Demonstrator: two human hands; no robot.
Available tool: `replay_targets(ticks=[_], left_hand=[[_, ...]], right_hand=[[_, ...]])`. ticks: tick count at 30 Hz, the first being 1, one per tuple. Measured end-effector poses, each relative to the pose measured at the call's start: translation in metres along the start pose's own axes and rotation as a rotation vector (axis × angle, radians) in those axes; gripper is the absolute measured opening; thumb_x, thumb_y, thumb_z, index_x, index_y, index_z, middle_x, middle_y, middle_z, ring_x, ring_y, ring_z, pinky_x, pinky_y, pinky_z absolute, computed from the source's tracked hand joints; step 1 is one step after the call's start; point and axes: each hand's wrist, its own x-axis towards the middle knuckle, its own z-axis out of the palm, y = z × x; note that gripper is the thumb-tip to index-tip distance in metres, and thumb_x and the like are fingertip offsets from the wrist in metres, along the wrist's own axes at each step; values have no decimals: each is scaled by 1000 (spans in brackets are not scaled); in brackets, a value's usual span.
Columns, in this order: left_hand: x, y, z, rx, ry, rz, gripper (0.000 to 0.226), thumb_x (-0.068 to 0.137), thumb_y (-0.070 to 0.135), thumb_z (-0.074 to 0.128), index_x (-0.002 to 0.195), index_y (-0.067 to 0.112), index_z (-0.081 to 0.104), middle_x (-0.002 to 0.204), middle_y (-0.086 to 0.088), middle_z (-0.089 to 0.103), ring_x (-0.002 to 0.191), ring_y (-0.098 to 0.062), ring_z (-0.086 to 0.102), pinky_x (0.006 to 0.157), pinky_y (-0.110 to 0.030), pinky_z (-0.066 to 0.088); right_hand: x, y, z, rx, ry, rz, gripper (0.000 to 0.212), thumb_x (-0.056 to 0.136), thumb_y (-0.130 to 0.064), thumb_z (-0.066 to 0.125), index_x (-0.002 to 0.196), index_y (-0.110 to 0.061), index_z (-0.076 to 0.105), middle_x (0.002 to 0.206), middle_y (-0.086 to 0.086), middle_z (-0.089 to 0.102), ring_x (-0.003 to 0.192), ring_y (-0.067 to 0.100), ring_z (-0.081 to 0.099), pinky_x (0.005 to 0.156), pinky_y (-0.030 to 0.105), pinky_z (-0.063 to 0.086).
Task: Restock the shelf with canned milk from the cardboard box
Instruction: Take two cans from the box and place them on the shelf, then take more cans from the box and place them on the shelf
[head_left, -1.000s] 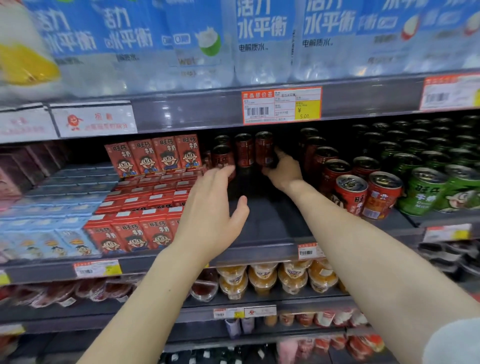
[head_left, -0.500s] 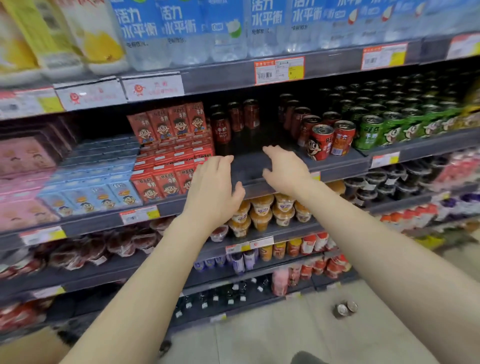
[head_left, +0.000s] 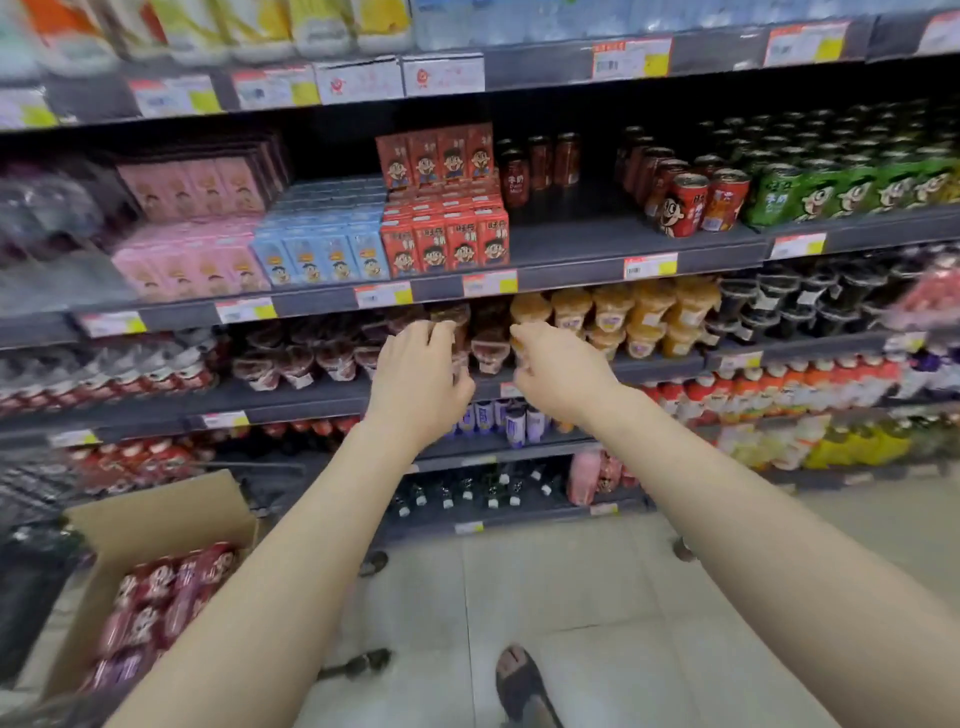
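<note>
Here both hands, the left hand (head_left: 415, 371) and right hand (head_left: 558, 371), are hanging empty with fingers loosely curled before the shelf (head_left: 597, 244). Red milk cans (head_left: 156, 597) are sitting in the cardboard box (head_left: 166, 509) at lower left; more red cans (head_left: 698, 202) are standing on the shelf.

Two empty hands (head_left: 488, 379) before shelf (head_left: 597, 244); cardboard box (head_left: 156, 519) of red cans (head_left: 156, 597) lower left.

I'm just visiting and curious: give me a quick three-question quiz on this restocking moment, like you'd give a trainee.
1. True or false: the left hand holds a can.
2. Where is the cardboard box? A) on the shelf B) low at the person's left C) in the right hand
3. Fill in: the bare stretch of shelf lies between the red cartons and the red ____.

Key: 1 false; 2 B; 3 cans.
</note>
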Motion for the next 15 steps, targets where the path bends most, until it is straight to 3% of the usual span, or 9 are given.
replay_targets(ticks=[3,7,11,15], left_hand=[[-61,-14,-2,29,-77,-31,60,99,34,57,151,8,43,140,-14,53,127,-34,53,102,-44,45],[-130,-42,-14,59,-113,-86,55,96,33,60,142,6,50,132,-15,57,121,-34,56,100,-42,46],[-189,-85,-34,88,-116,-153,52,96,32,61,140,6,52,129,-15,59,117,-34,57,99,-44,47],[-239,-134,-52,103,-138,-256,48,97,32,59,137,7,54,130,-15,59,118,-35,57,98,-43,47]], right_hand=[[-41,-34,28,8,-73,-37,58,97,-21,55,152,-15,38,151,8,46,132,30,50,96,42,49],[-82,-88,56,45,-141,-96,49,96,-21,54,144,-13,46,149,10,48,134,31,49,99,45,49],[-100,-142,77,45,-187,-150,37,97,-23,54,132,-13,51,138,9,53,121,34,57,84,44,53],[-108,-201,102,55,-207,-223,46,98,-20,51,143,-12,46,148,8,49,133,31,48,94,43,49]])
